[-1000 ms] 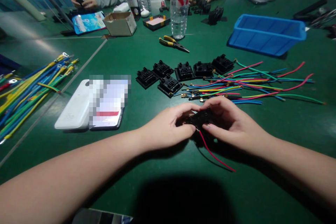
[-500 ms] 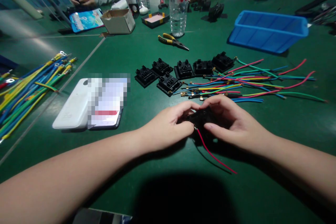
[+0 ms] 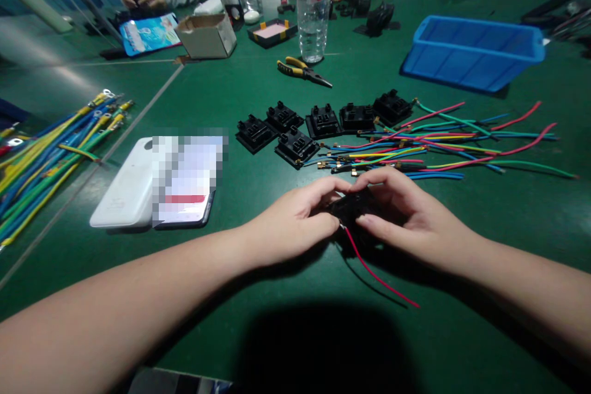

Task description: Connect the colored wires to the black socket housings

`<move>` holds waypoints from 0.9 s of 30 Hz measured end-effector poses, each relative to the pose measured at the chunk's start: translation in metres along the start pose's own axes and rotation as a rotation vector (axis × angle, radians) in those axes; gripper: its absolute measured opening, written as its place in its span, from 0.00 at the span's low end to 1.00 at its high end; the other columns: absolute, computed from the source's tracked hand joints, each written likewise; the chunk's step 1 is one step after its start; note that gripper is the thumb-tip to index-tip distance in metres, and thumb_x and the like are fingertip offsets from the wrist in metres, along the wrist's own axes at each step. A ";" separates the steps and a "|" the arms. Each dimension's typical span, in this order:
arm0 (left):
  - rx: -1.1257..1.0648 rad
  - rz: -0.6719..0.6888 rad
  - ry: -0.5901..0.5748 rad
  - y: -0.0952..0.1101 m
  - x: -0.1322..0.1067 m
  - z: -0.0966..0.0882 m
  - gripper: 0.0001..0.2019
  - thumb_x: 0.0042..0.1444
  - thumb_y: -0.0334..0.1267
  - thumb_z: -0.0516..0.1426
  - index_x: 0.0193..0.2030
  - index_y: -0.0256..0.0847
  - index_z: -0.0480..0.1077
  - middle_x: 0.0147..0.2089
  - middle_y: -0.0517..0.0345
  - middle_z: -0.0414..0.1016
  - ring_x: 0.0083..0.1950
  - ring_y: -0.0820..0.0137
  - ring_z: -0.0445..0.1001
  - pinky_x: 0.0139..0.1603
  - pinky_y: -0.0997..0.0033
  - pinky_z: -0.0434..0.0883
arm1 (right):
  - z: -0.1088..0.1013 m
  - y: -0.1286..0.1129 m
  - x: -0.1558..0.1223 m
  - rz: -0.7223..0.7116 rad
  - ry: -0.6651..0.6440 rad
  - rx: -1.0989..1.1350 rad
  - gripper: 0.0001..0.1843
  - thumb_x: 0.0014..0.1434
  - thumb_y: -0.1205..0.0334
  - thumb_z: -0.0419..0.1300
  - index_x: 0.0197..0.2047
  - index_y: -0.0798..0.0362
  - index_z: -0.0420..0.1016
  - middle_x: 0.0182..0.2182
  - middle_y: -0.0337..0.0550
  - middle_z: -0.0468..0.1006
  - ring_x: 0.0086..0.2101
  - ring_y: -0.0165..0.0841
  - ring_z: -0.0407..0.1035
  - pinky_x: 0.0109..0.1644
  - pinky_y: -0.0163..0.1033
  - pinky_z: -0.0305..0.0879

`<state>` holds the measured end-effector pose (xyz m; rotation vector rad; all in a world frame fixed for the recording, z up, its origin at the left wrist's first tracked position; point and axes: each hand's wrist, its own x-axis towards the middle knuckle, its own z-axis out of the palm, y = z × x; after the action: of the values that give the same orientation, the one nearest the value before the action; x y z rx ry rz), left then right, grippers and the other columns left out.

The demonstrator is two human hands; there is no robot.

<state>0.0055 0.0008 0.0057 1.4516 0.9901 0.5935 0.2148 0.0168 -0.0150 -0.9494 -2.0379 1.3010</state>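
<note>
Fingers of my left hand [image 3: 300,218], partly hidden, grip the black part [image 3: 352,206] between both hands; the red wire [image 3: 368,268] leaves it, join unclear; my right hand [image 3: 418,221] grasps its dark, mostly covered right side.

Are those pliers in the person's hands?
No, the pliers lie on the green table, while the left hand and right hand hold a black part.

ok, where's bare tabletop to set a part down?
Free: green table between the loose wires and right forearm; also between the pliers and blue bin. Crowded: just beyond left hand and right hand, where black modules and wires bunch; far left, the cable bundle.
</note>
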 end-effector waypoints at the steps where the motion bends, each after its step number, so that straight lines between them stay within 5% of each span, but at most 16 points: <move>1: 0.012 0.008 -0.001 0.001 0.000 0.000 0.19 0.51 0.33 0.53 0.52 0.40 0.67 0.46 0.57 0.74 0.47 0.66 0.72 0.48 0.68 0.69 | 0.000 0.000 0.000 0.004 0.001 0.000 0.17 0.61 0.55 0.60 0.51 0.44 0.63 0.42 0.43 0.75 0.44 0.39 0.72 0.41 0.40 0.69; 16: 0.141 0.102 -0.051 -0.004 0.002 -0.009 0.20 0.65 0.36 0.52 0.62 0.37 0.64 0.62 0.54 0.71 0.65 0.65 0.66 0.66 0.68 0.60 | -0.002 -0.001 0.001 0.046 0.020 0.003 0.17 0.63 0.56 0.57 0.54 0.45 0.61 0.39 0.40 0.74 0.35 0.34 0.71 0.40 0.40 0.69; 27: 0.114 0.111 -0.015 -0.009 0.002 -0.008 0.23 0.66 0.42 0.51 0.65 0.35 0.62 0.66 0.47 0.66 0.66 0.58 0.64 0.68 0.57 0.57 | 0.000 -0.001 0.001 -0.125 0.050 0.021 0.25 0.57 0.63 0.63 0.56 0.44 0.61 0.48 0.44 0.74 0.51 0.39 0.70 0.52 0.41 0.69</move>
<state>-0.0026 0.0061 -0.0023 1.6178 0.9492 0.6134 0.2139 0.0177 -0.0141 -0.8234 -2.0080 1.2184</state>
